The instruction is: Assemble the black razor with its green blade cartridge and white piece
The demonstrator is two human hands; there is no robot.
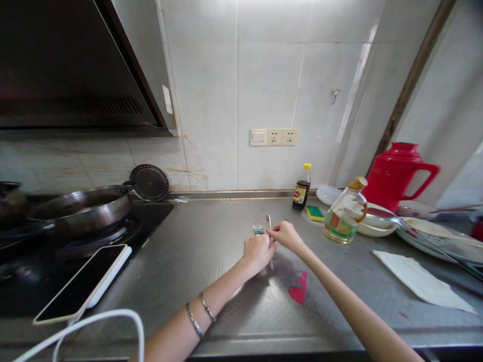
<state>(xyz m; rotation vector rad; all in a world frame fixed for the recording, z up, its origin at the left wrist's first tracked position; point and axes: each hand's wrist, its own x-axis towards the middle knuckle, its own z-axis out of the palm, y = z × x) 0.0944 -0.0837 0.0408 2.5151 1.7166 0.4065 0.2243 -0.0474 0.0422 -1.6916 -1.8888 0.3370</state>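
Observation:
My left hand (258,253) and my right hand (286,234) meet low over the steel counter, fingers closed. Between them runs a thin white stick (269,221), roughly upright in the picture, its far end showing beyond the fingers. My right hand pinches it with thumb and fingertips. The curled fingers of my left hand close on the same stick lower down. Just past my left knuckles is a small clear piece with teal stripes (258,230), partly hidden by the hand; whether the hand touches it I cannot tell. Torn pink-red scraps (299,289) lie on the counter near my right forearm.
On the left, a steel pan (85,213) sits on the black cooktop, with a phone (85,284) and white cable nearer. At right stand a soy sauce bottle (301,188), sponge (314,213), oil jug (341,221), red thermos (390,176), dishes and white tissue (418,281).

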